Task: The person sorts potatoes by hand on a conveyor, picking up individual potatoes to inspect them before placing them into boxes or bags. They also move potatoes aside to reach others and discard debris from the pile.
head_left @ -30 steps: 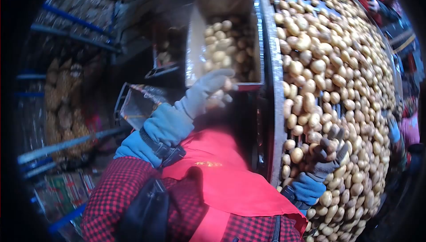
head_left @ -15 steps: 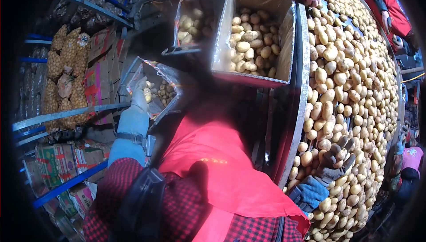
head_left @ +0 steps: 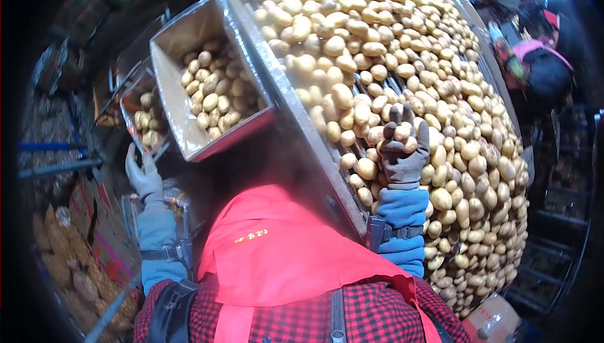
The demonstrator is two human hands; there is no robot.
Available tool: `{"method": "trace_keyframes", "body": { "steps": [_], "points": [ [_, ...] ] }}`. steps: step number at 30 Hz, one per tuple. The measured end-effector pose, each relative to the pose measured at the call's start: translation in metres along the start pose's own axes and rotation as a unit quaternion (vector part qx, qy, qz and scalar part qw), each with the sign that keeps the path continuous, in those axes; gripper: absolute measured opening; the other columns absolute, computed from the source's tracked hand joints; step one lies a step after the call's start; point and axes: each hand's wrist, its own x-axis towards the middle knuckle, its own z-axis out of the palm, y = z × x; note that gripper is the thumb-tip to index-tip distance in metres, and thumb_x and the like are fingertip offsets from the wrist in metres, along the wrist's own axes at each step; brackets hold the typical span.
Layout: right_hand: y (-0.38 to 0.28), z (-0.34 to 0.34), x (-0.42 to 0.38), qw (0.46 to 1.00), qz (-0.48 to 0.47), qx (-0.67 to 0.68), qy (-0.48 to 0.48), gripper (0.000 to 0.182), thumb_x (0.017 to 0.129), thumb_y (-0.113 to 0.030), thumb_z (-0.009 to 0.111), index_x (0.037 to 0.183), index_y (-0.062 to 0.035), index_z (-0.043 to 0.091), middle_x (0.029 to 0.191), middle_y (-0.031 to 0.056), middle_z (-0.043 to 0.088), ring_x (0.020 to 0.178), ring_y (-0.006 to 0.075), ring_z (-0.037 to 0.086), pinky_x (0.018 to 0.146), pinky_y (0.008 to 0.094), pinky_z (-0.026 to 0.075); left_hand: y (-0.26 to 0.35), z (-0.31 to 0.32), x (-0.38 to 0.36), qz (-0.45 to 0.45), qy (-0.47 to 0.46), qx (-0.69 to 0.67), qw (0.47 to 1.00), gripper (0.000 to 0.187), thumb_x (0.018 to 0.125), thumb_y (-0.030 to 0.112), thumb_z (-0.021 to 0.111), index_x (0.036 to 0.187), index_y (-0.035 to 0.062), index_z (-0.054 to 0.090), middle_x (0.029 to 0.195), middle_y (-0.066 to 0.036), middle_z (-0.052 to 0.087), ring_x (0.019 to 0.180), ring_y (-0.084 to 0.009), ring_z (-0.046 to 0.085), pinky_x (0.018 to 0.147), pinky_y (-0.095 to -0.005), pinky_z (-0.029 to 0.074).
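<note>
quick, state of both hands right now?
Left hand: open, fingers spread, nothing visible in it.
Right hand: partly closed, fingers curled around potatoes.

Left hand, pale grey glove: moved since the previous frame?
Yes. The left hand has shifted nearer the large plastic-lined cardboard box, away from over the frame-held clear plastic liner it was reaching into.

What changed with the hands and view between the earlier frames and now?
View swung to the person's right. Left hand, carrying potatoes one second ago, then in the lower lined crate, is now out and open near the small crate. Right hand still cups potatoes over the sorting table.
</note>
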Motion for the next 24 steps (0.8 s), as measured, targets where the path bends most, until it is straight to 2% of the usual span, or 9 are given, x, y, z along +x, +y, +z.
{"method": "trace_keyframes", "body": {
  "steps": [5,6,10,13,14,17,19,21,24],
  "points": [
    [0.024,0.015,-0.01,1.0,-0.017,0.015,-0.009,0.058,0.111,-0.049,0.043,0.159,-0.0173,0.044,0.154,0.0182,0.053,0.119,0.0353,0.064,0.07,0.0315,0.054,0.161,0.07,0.049,0.25,-0.11,-0.111,0.956,0.045,0.096,0.015,0.072,0.138,0.0007,0.064,0.138,-0.016,0.066,0.133,-0.0312,0.058,0.114,-0.0432,0.044],
    [0.031,0.038,-0.013,0.991,-0.065,-0.05,0.105,0.06,0.11,-0.046,0.047,0.16,-0.0129,0.043,0.155,0.0165,0.052,0.109,0.0265,0.061,0.062,0.0267,0.05,0.195,0.082,0.048,0.297,-0.146,-0.155,0.931,0.046,0.095,0.013,0.071,0.139,0.0021,0.063,0.14,-0.017,0.065,0.133,-0.032,0.058,0.115,-0.0442,0.043],
    [0.038,0.046,-0.023,0.982,-0.105,-0.12,0.102,0.061,0.112,-0.049,0.039,0.162,-0.0132,0.038,0.159,0.0172,0.048,0.127,0.0319,0.061,0.072,0.0284,0.053,0.323,0.112,0.033,0.498,-0.259,-0.223,0.797,0.052,0.084,0.015,0.079,0.134,0.0061,0.066,0.135,-0.018,0.065,0.128,-0.0362,0.06,0.112,-0.0482,0.043],
    [0.047,0.059,-0.023,0.974,-0.134,-0.067,0.169,0.061,0.112,-0.051,0.038,0.161,-0.0148,0.04,0.158,0.0158,0.049,0.128,0.0346,0.062,0.066,0.032,0.057,0.385,0.139,-0.004,0.607,-0.346,-0.213,0.683,0.068,0.073,0.028,0.087,0.135,0.0151,0.064,0.139,-0.016,0.061,0.132,-0.0366,0.056,0.112,-0.0577,0.04],
    [0.042,0.042,-0.028,0.992,-0.121,-0.012,0.044,0.059,0.112,-0.051,0.04,0.158,-0.0139,0.044,0.155,0.0192,0.052,0.129,0.039,0.061,0.082,0.0433,0.064,0.395,0.151,-0.021,0.648,-0.344,-0.197,0.651,0.075,0.071,0.031,0.088,0.139,0.0191,0.06,0.142,-0.016,0.058,0.135,-0.0368,0.053,0.112,-0.0613,0.038],
    [0.041,0.046,-0.041,0.985,-0.162,-0.015,0.051,0.06,0.112,-0.052,0.041,0.158,-0.0145,0.044,0.156,0.0195,0.05,0.129,0.04,0.062,0.08,0.0457,0.065,0.416,0.18,-0.06,0.728,-0.365,-0.157,0.559,0.091,0.066,0.04,0.089,0.148,0.0274,0.051,0.141,-0.014,0.054,0.136,-0.037,0.048,0.11,-0.0685,0.037],
    [0.046,0.055,-0.046,0.977,-0.193,-0.022,0.084,0.06,0.112,-0.053,0.039,0.16,-0.0164,0.042,0.157,0.0194,0.049,0.129,0.0399,0.061,0.078,0.0429,0.064,0.42,0.198,-0.071,0.772,-0.349,-0.117,0.518,0.073,0.07,0.034,0.085,0.136,0.0255,0.056,0.132,-0.012,0.054,0.132,-0.037,0.051,0.108,-0.0717,0.038],
    [0.046,0.055,-0.053,0.969,-0.208,-0.031,0.127,0.061,0.112,-0.053,0.039,0.16,-0.0164,0.042,0.157,0.0189,0.049,0.129,0.0399,0.061,0.078,0.042,0.064,0.421,0.206,-0.07,0.771,-0.351,-0.148,0.51,0.063,0.071,0.032,0.082,0.128,0.0227,0.059,0.134,-0.012,0.055,0.133,-0.0375,0.05,0.107,-0.0721,0.038],
    [0.04,0.054,-0.046,0.972,-0.2,-0.025,0.12,0.062,0.111,-0.054,0.04,0.161,-0.0168,0.041,0.156,0.0182,0.049,0.127,0.039,0.062,0.078,0.0406,0.064,0.422,0.207,-0.063,0.774,-0.346,-0.142,0.511,0.058,0.072,0.034,0.08,0.125,0.0216,0.06,0.137,-0.012,0.055,0.134,-0.0374,0.05,0.107,-0.0722,0.038]
  ]
}}
